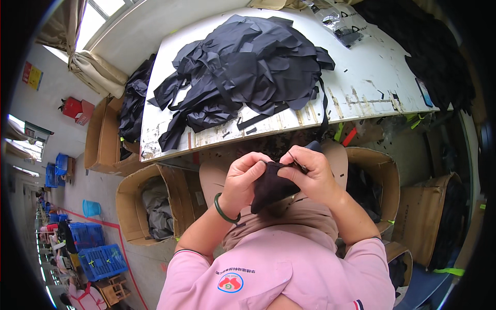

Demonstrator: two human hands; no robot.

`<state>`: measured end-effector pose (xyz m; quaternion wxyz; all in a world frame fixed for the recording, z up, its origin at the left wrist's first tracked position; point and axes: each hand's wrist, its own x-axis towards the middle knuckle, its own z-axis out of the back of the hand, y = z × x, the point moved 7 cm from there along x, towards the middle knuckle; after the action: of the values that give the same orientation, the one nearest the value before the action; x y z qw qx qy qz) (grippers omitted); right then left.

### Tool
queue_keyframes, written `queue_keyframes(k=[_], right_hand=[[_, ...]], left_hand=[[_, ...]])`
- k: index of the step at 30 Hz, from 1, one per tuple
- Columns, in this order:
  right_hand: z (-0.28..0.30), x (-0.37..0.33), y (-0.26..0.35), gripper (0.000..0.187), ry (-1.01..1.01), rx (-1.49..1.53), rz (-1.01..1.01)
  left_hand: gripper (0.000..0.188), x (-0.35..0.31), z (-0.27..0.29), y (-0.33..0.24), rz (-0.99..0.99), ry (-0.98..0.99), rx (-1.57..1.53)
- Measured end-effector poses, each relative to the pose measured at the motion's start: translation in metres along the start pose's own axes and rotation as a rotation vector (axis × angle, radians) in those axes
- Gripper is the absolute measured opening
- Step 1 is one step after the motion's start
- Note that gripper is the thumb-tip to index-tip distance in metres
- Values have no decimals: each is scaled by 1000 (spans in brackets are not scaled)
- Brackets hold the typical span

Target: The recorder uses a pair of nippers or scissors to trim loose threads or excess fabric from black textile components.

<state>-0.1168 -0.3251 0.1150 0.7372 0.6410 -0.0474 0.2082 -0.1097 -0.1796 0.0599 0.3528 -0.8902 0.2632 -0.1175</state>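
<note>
Above my lap, both hands hold a small piece of black fabric (274, 190) by its upper edge. My left hand (242, 178), with a green bangle on the wrist, pinches its upper left corner between thumb and fingers. Closed on the right end of the same edge is my right hand (316, 175). A slim dark item (299, 166) shows between the right fingers, too small to name. The lower part of the fabric hangs loose toward my body.
A white worktable (356, 93) stands ahead, bearing a large heap of black fabric pieces (248, 67) and a clear plastic bag (336, 23). Cardboard boxes with dark fabric flank me, one left (126, 206) and one right (390, 181). Blue crates (103, 261) stand far left.
</note>
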Motion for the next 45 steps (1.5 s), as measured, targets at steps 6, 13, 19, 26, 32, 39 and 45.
queue_keyframes(k=[6, 13, 19, 26, 32, 39, 45], right_hand=[[0, -7, -9, 14, -62, 32, -92], [5, -14, -20, 17, -128, 12, -218], [5, -11, -18, 14, 33, 7, -204], [7, -4, -30, 18, -18, 334, -249], [-13, -4, -47, 21, 19, 385, -340], [12, -16, -20, 35, -124, -119, -146], [-30, -39, -36, 29, 114, 375, -433]], left_hand=[[17, -1, 2, 9, -139, -127, 138], [23, -5, -18, -5, -96, -95, 485], [20, -5, -9, -2, -22, -40, 701], [13, 0, -20, -1, -112, 8, 309], [12, -3, -21, -4, -231, 17, 417], [15, -12, -5, -16, -461, -240, 610], [14, -15, -2, -19, -635, -271, 715]])
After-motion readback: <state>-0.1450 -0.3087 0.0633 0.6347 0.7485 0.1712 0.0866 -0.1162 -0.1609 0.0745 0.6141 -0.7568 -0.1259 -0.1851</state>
